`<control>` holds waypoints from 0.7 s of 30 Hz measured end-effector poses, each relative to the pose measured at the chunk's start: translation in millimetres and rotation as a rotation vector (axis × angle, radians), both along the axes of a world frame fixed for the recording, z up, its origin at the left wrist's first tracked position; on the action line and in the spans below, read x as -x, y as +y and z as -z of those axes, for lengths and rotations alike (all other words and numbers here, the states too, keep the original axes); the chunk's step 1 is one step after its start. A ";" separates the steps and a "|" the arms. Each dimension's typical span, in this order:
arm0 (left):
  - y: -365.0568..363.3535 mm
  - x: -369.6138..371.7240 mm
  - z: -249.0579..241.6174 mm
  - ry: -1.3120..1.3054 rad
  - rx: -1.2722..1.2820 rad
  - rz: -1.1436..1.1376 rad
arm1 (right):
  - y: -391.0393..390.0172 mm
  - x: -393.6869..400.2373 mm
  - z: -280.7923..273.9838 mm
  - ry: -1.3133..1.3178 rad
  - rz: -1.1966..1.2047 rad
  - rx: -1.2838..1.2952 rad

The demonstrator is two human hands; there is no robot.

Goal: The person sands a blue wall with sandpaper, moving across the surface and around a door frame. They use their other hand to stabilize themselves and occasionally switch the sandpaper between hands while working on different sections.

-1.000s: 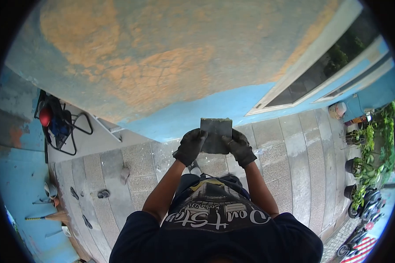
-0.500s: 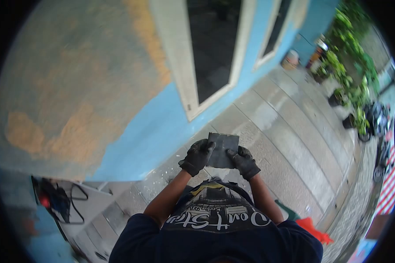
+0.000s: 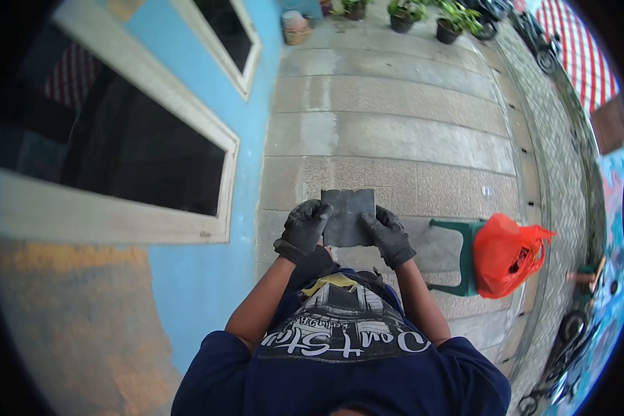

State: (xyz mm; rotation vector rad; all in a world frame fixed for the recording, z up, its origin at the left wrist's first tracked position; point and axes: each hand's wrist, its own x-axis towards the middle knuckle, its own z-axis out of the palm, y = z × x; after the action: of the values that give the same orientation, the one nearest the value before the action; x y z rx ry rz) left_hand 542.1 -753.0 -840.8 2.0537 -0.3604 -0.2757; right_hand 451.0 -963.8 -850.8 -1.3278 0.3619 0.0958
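Note:
A dark grey, roughly square sheet of sandpaper (image 3: 348, 220) with a ragged top edge is held out in front of my chest. In a black work glove, my left hand (image 3: 303, 229) pinches its left side, thumb on the near face. The right side is gripped by my right hand (image 3: 390, 238), gloved the same way, its thumb also lying on the face. Fingers behind the sheet are hidden.
To the left stands a light blue wall (image 3: 187, 295) with a grey and orange patch (image 3: 76, 312) and white-framed windows (image 3: 225, 187). On the right, a green plastic stool (image 3: 466, 260) bears a red plastic bag (image 3: 500, 256). Potted plants (image 3: 448, 29) and motorcycles (image 3: 544, 52) are farther off.
My view has swung right, away from the patched wall, bringing the paved walkway, stool and red bag into fuller view. Both hands still hold the sandpaper, in nearly the same position before me.

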 end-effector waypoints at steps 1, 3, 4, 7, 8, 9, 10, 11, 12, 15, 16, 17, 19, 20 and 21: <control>-8.8 -9.3 5.4 0.011 -0.006 0.035 | -6.5 -0.8 2.2 0.011 0.035 -0.006; -26.8 -33.3 15.7 0.091 -0.033 0.083 | -20.3 -10.1 4.4 0.043 0.033 -0.033; -37.1 -45.4 21.1 0.100 -0.036 0.103 | -27.9 -17.5 6.4 0.052 0.054 -0.036; -71.3 -89.2 43.4 0.156 0.173 0.103 | -57.2 -52.1 15.2 0.133 0.075 0.005; -81.0 -106.4 50.8 0.186 0.156 0.113 | -65.6 -65.9 17.3 0.202 0.120 -0.023; -90.8 -124.5 55.4 0.216 0.142 0.122 | -74.1 -82.4 16.7 0.271 0.164 -0.049; -101.5 -141.0 57.1 0.222 0.150 0.127 | -83.0 -101.0 14.4 0.276 0.169 -0.041; -114.1 -155.6 51.1 0.248 0.227 0.116 | -92.0 -119.5 11.8 0.198 0.206 -0.009; -125.9 -175.6 45.9 0.263 0.306 0.102 | -102.6 -142.4 8.5 0.110 0.236 0.026; -154.6 -249.8 22.9 0.254 0.149 0.266 | -140.8 -202.5 3.6 0.103 0.223 0.035; -164.9 -274.0 12.1 0.285 0.035 0.379 | -156.1 -223.0 2.1 0.128 0.194 0.113; -178.2 -298.0 12.8 0.192 0.002 0.426 | -169.2 -244.1 0.3 0.138 0.244 0.091; -202.1 -335.2 -13.6 0.345 0.062 0.423 | -189.3 -277.5 -18.3 0.093 0.285 -0.017; -217.5 -357.2 -26.1 0.481 0.130 0.424 | -202.0 -295.6 -21.6 0.043 0.293 -0.051; -230.7 -366.3 -31.2 0.481 0.155 0.422 | -214.4 -303.9 -20.0 0.023 0.294 -0.056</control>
State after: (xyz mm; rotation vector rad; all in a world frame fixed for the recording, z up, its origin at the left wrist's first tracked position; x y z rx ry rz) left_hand 908.4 -983.7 -809.6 1.6760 -0.4925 -0.9471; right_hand 754.9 -1178.2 -830.8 -1.2065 0.5664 -0.1240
